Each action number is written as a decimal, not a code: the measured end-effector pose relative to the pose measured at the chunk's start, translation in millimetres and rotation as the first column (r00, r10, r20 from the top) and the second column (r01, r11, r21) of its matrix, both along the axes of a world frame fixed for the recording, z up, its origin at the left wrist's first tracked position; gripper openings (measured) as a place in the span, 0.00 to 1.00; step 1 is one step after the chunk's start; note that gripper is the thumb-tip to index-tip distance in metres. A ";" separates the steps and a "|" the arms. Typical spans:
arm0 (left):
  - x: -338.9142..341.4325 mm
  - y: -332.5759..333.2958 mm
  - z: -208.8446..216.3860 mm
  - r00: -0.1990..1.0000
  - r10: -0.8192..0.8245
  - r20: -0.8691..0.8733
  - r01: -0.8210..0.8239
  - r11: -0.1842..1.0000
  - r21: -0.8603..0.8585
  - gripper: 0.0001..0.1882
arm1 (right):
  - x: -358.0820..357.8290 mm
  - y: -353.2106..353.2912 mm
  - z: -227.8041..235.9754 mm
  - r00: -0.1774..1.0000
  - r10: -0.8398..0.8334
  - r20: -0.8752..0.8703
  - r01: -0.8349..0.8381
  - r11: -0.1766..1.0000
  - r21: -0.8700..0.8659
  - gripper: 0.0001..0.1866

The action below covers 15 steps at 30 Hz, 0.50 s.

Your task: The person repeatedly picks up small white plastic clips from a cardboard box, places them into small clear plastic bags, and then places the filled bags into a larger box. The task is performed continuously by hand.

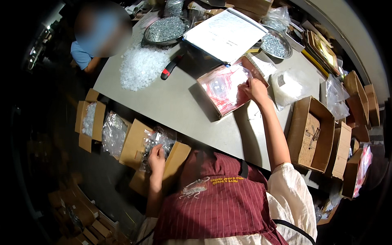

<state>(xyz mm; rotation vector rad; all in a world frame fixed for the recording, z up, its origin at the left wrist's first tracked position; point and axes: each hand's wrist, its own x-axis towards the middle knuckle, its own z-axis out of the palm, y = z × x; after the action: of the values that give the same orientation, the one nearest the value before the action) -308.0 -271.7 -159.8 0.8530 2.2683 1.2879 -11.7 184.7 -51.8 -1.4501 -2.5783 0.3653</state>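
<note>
My left hand (157, 160) reaches into an opened cardboard box (136, 143) below the table's front edge. Its fingers are bent and closed among small dark parts in a clear plastic bag (162, 136); what they grip is too small to make out. On the table, my right hand (256, 90) is at the right side of a shallow carton (209, 90). Clear small plastic bags (223, 90) with red edges fill this carton. The right fingers are curled and pressed together against the bags, and their tips are partly hidden.
Bowls of metal parts (166, 30) (274, 45) flank a clipboard with paper (226, 34). Left of it are a heap of clear plastic pieces (141, 67) and a red-black knife (171, 68). A box with screws (310, 134) stands right. Another person (81, 55) is far left.
</note>
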 end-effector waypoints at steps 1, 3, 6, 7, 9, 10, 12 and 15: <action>-0.4 14.9 11.3 0.995 -0.072 -0.073 0.069 0.997 -0.042 0.11 | -4.0 -8.1 2.4 0.994 0.025 -0.106 -0.012 0.993 0.121 0.12; 12.4 51.6 58.8 0.975 -0.171 -0.142 0.169 0.985 -0.023 0.11 | 1.7 -16.5 17.8 0.963 -0.033 -0.269 0.035 0.999 0.005 0.09; 34.2 97.4 110.2 0.953 -0.244 -0.180 0.263 0.961 0.089 0.10 | 18.0 -39.9 39.9 0.782 -0.122 -0.611 0.037 0.988 -0.150 0.10; 43.0 109.9 117.2 0.961 -0.248 -0.122 0.266 0.951 0.160 0.10 | 25.2 -46.7 45.1 0.691 -0.161 -0.704 0.029 0.980 -0.195 0.11; 63.9 131.7 123.4 0.955 -0.287 0.073 0.258 0.926 0.275 0.10 | 38.5 -66.3 60.4 0.501 -0.209 -0.840 -0.188 0.921 -0.341 0.12; 76.2 141.8 129.5 0.918 -0.360 0.167 0.292 0.898 0.328 0.11 | 41.5 -81.0 71.2 0.374 -0.323 -0.869 -0.312 0.839 -0.446 0.13; 101.9 166.3 145.8 0.779 -0.530 0.335 0.384 0.826 0.412 0.18 | 54.5 -104.9 77.9 0.275 -0.423 -0.863 -0.436 0.746 -0.504 0.15; 142.5 197.5 168.2 0.637 -0.653 0.410 0.478 0.751 0.455 0.27 | 66.2 -142.5 80.3 0.246 -0.534 -0.809 -0.481 0.657 -0.580 0.16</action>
<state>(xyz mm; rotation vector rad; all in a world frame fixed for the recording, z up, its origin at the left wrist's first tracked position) -165.5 -74.1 8.4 1.0328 1.2030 1.3490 54.4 42.2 28.4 -0.7680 -1.1982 1.8714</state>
